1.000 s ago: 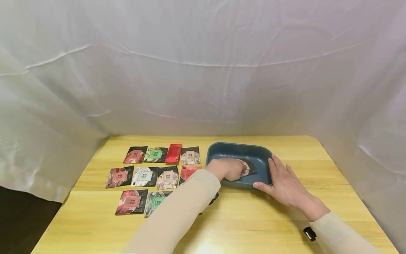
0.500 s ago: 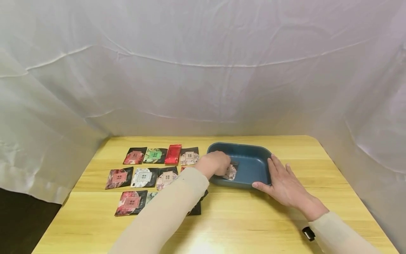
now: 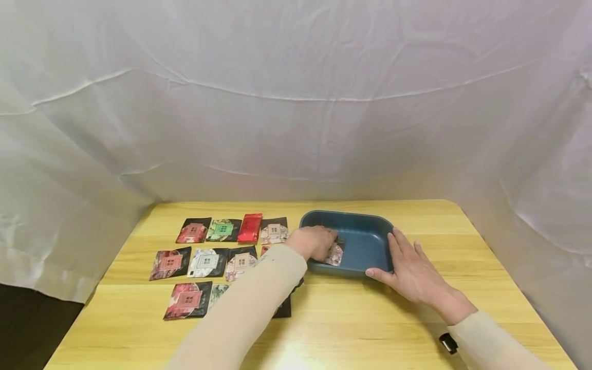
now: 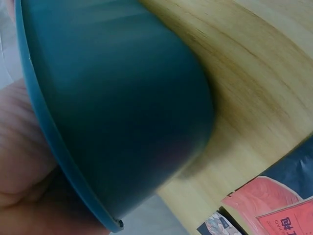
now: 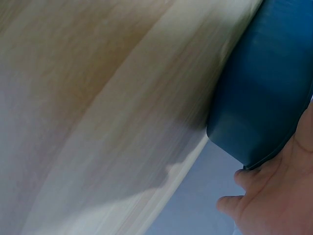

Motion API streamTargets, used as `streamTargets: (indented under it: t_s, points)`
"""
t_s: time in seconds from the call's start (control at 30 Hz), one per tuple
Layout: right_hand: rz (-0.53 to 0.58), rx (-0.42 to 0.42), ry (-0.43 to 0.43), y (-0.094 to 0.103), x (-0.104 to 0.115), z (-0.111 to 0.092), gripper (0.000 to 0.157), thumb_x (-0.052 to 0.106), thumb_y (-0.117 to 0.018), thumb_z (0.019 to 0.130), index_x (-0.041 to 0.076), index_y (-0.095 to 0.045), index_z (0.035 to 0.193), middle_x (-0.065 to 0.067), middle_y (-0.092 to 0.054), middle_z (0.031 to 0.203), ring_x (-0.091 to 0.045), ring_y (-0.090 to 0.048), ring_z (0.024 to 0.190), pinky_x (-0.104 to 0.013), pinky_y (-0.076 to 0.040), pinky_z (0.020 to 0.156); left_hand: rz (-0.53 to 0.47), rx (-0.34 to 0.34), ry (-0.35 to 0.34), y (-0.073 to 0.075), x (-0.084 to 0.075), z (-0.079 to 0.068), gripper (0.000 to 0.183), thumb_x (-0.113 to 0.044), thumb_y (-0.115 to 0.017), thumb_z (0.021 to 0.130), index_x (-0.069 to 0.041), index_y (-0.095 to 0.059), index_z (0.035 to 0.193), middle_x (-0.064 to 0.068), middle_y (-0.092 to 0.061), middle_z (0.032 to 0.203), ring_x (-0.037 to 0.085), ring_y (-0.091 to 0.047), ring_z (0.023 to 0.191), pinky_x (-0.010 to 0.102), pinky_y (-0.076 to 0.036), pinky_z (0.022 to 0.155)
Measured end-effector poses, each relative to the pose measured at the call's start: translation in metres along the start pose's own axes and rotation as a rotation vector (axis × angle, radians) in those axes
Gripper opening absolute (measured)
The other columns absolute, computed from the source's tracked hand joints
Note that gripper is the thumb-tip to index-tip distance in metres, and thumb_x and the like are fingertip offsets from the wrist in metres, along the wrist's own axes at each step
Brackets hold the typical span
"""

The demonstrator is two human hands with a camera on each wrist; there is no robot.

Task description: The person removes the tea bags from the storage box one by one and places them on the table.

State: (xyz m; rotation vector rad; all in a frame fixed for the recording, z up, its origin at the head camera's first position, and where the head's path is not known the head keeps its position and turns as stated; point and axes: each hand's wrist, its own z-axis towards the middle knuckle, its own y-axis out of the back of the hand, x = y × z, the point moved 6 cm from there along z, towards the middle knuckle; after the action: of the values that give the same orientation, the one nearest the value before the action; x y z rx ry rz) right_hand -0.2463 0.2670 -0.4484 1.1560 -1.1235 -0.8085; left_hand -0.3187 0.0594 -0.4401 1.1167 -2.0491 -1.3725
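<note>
A dark blue plastic bin (image 3: 365, 218) stands on the wooden table. Inside its left end lies a floral-patterned tea sachet (image 3: 336, 254), partly covered by my left hand (image 3: 314, 241), whose fingers pinch it at its left side. In the left wrist view the bin's outer wall (image 4: 127, 93) fills the middle, and my fingertips are hidden behind the rim. My right hand (image 3: 411, 267) rests against the bin's right end with straight fingers and the thumb spread toward the near corner. The right wrist view shows part of that hand (image 5: 279, 196) at the rim.
Left of the bin, several flat tea sachets lie in rows, among them a green one (image 3: 223, 229), a shiny red packet (image 3: 250, 228) and a white one (image 3: 206, 262). My left sleeve (image 3: 250, 308) covers part of the rows. A pale curtain (image 3: 296, 128) hangs behind the table.
My left hand has moved left inside the bin, bringing the sachet from the middle to the left end; over the last half second it barely moves. The right hand stays at the bin.
</note>
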Motion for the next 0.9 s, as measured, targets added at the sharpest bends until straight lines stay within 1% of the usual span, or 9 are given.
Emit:
streamTargets:
  t_s: [0.13, 0.23, 0.4, 0.5, 0.6, 0.73, 0.8, 0.9]
  points:
    - [0.004, -0.003, 0.003, 0.0005, 0.0009, -0.0002, 0.120, 0.079, -0.054, 0.094, -0.015, -0.019, 0.161, -0.035, -0.015, 0.170, -0.053, -0.023, 0.156, -0.075, -0.017, 0.123, 0.014, -0.009, 0.017, 0.0013, 0.0006, -0.0011, 0.055, -0.022, -0.051, 0.108, -0.018, -0.042, 0.163, 0.004, -0.043, 0.167, 0.024, -0.043, 0.152, 0.040, -0.040, 0.123]
    - [0.004, -0.002, 0.005, 0.0011, 0.0016, -0.0009, 0.120, 0.078, -0.055, 0.094, -0.016, -0.019, 0.160, -0.035, -0.015, 0.170, -0.054, -0.023, 0.155, -0.075, -0.017, 0.122, 0.030, -0.013, 0.029, 0.0025, 0.0006, -0.0033, 0.056, -0.023, -0.055, 0.106, -0.018, -0.044, 0.161, 0.006, -0.045, 0.164, 0.026, -0.045, 0.151, 0.042, -0.042, 0.122]
    - [0.013, 0.006, 0.003, 0.0002, 0.0014, -0.0013, 0.121, 0.077, -0.056, 0.094, -0.016, -0.017, 0.161, -0.035, -0.013, 0.171, -0.055, -0.022, 0.155, -0.075, -0.017, 0.122, 0.065, -0.027, 0.019, 0.0035, -0.0011, -0.0052, 0.057, -0.028, -0.061, 0.104, -0.015, -0.048, 0.158, 0.010, -0.049, 0.159, 0.028, -0.048, 0.146, 0.042, -0.044, 0.120]
    - [0.016, 0.007, -0.001, -0.0008, 0.0005, -0.0011, 0.121, 0.078, -0.056, 0.094, -0.015, -0.017, 0.161, -0.034, -0.013, 0.171, -0.054, -0.022, 0.155, -0.075, -0.017, 0.122, 0.065, -0.041, 0.008, 0.0025, -0.0019, -0.0042, 0.059, -0.033, -0.064, 0.103, -0.014, -0.050, 0.157, 0.011, -0.050, 0.157, 0.029, -0.048, 0.144, 0.043, -0.044, 0.120]
    - [0.017, 0.010, -0.002, -0.0014, 0.0009, -0.0009, 0.121, 0.078, -0.056, 0.094, -0.015, -0.017, 0.161, -0.035, -0.013, 0.171, -0.055, -0.022, 0.155, -0.075, -0.017, 0.122, 0.042, -0.050, 0.018, 0.0008, -0.0010, -0.0032, 0.068, -0.040, -0.070, 0.100, -0.014, -0.046, 0.159, 0.013, -0.048, 0.159, 0.030, -0.047, 0.146, 0.044, -0.043, 0.120]
    - [0.016, 0.009, -0.003, -0.0014, 0.0015, -0.0004, 0.121, 0.078, -0.056, 0.094, -0.015, -0.018, 0.161, -0.035, -0.014, 0.170, -0.055, -0.022, 0.155, -0.076, -0.017, 0.122, 0.017, -0.072, 0.047, 0.0000, 0.0011, -0.0017, 0.087, -0.050, -0.076, 0.095, -0.014, -0.036, 0.164, 0.016, -0.041, 0.163, 0.034, -0.046, 0.147, 0.045, -0.045, 0.119]
    - [0.015, 0.010, -0.003, -0.0014, 0.0010, -0.0003, 0.121, 0.078, -0.056, 0.094, -0.015, -0.018, 0.161, -0.035, -0.014, 0.171, -0.055, -0.022, 0.155, -0.076, -0.017, 0.122, 0.021, -0.086, 0.053, 0.0008, 0.0012, -0.0011, 0.092, -0.052, -0.077, 0.094, -0.014, -0.032, 0.165, 0.017, -0.039, 0.163, 0.034, -0.046, 0.146, 0.045, -0.047, 0.117]
    - [0.011, 0.008, -0.005, -0.0013, -0.0004, -0.0001, 0.121, 0.078, -0.055, 0.094, -0.015, -0.018, 0.161, -0.035, -0.014, 0.171, -0.055, -0.023, 0.155, -0.076, -0.017, 0.122, 0.036, -0.095, 0.057, 0.0024, 0.0007, -0.0005, 0.094, -0.051, -0.076, 0.094, -0.012, -0.029, 0.166, 0.019, -0.035, 0.164, 0.035, -0.043, 0.147, 0.043, -0.047, 0.117]
